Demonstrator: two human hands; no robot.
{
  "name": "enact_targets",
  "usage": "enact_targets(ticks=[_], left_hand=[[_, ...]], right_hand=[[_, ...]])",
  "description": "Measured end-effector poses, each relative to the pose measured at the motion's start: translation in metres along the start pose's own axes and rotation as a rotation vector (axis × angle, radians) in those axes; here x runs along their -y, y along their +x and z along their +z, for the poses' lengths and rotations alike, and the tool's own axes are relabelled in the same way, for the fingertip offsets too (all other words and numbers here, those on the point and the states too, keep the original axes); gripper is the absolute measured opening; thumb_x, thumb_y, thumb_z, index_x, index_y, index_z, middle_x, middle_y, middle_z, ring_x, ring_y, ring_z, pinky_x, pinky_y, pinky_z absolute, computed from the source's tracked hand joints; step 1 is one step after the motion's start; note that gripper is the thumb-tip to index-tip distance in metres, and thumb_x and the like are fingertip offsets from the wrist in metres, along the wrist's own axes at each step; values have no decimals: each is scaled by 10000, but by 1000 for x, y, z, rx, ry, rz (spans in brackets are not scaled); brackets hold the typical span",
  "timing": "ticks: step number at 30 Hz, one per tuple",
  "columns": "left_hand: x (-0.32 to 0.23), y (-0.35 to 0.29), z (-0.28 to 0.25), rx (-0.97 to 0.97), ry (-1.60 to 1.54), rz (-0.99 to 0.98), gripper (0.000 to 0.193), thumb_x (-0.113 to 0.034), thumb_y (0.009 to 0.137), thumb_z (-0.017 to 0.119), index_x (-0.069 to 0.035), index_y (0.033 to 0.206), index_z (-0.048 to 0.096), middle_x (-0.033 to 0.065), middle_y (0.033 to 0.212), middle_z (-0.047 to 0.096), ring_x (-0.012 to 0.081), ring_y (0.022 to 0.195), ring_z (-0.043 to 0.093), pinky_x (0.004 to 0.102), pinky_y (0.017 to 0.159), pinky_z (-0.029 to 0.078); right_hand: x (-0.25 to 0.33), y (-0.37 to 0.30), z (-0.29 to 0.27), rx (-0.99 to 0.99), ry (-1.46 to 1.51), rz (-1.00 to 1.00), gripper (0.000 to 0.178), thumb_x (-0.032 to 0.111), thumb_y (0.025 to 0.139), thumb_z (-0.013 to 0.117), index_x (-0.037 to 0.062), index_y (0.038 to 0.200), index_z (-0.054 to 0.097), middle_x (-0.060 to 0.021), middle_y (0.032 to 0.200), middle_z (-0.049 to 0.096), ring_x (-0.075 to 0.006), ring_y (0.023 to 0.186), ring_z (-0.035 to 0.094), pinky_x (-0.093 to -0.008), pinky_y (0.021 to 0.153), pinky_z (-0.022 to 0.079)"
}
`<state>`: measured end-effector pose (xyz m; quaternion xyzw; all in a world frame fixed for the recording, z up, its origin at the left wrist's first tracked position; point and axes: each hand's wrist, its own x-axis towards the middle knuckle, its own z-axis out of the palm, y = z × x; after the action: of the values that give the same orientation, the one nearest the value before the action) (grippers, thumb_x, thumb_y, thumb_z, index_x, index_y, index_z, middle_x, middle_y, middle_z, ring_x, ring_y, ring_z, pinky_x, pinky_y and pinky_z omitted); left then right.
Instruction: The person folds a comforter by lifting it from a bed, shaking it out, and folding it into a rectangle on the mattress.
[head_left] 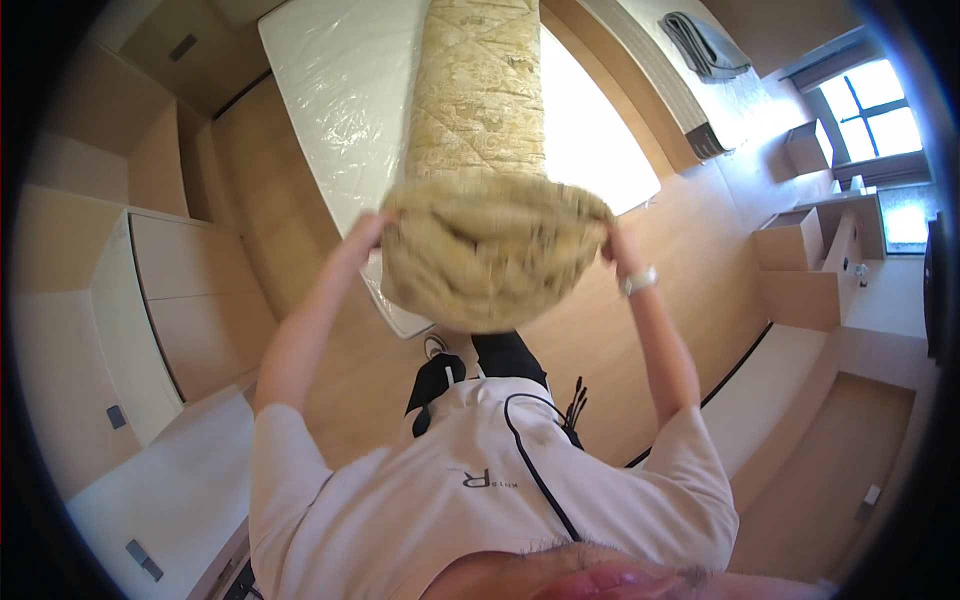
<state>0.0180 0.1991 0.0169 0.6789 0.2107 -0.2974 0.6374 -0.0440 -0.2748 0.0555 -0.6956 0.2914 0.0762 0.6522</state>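
Quilt [480, 95], qty 1: gold-tan, patterned, stitched, folded to long strip; far part flat on mattress, running out at top of view; near end [490, 265] held up at mattress edge nearest wearer, bunched, blurred, prob. moving

L hand [374, 229]: grasping quilt at L side of raised end; finger detail blurred

R hand [619, 246]: grasping R side of same end, thumb/finger placement n/c; pale wristband [638, 281] just below, apart from cloth AFAICT

Mattress [335, 100]: white, in clear plastic wrap, glossy, wrinkled

Floor [690, 265]: wood-tone, bare boards showing beside mattress; wearer's shoe [435, 346] nr mattress corner

Cable [545, 490]: black, looped down shirt front; loose black ends [577, 403] at R hip

Risks (est.):
- Slip: thick layers pinched at sides only; one side may escape, end drops askew
- Unfolding: middle sags w/o support btwn hands, so layers may part or fold go lopsided
- Drift: slick wrap gives poor grip, so a hard pull could drag whole strip toward wearer, poss. onto floor
- Snag: cable ends could catch if bundle comes in vs. body
- Trip: bulk hides part of mattress edge, footing harder to judge
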Motion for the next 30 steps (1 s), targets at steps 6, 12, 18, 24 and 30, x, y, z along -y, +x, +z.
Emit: enact_targets(ticks=[6,12,18,24,30], left_hand=[[-337,163,19,-59,-284,442,361,-207,849,709,29,1113,641,125,1047,685,252,918,668,380,800,562],[-468,236,85,-1002,358,1082,475,-354,879,672,5,1142,504,183,1022,677,270,956,664,381,846,520],[-221,208,140,-497,1350,1250,607,-240,798,675,-117,1363,490,89,1520,382,312,1409,344,555,1156,200],[-42,199,154,-465,1172,524,788,-260,786,707,-224,1499,375,103,1633,138,439,1475,110,616,1149,193],[8,193,73,-274,1005,704,749,-190,797,681,-218,1487,390,114,1638,118,489,1465,74,558,1158,243]], right_hand=[[279,275,7,125,404,-238,288,258,944,528,47,1103,641,-85,975,711,-186,856,690,-313,786,568],[381,393,77,493,554,-714,680,419,952,605,38,1460,362,-163,1454,454,-207,1352,399,-339,1096,325],[90,381,102,95,-686,-882,647,405,933,580,79,1461,400,-184,1449,477,-403,1321,453,-437,1093,374],[-297,307,-38,272,-1060,154,568,429,947,507,45,1366,522,-226,1335,562,-396,1240,526,-466,1038,421],[-390,52,-110,636,-914,971,267,328,942,582,78,1003,653,-48,885,709,-196,694,660,-358,587,516]])
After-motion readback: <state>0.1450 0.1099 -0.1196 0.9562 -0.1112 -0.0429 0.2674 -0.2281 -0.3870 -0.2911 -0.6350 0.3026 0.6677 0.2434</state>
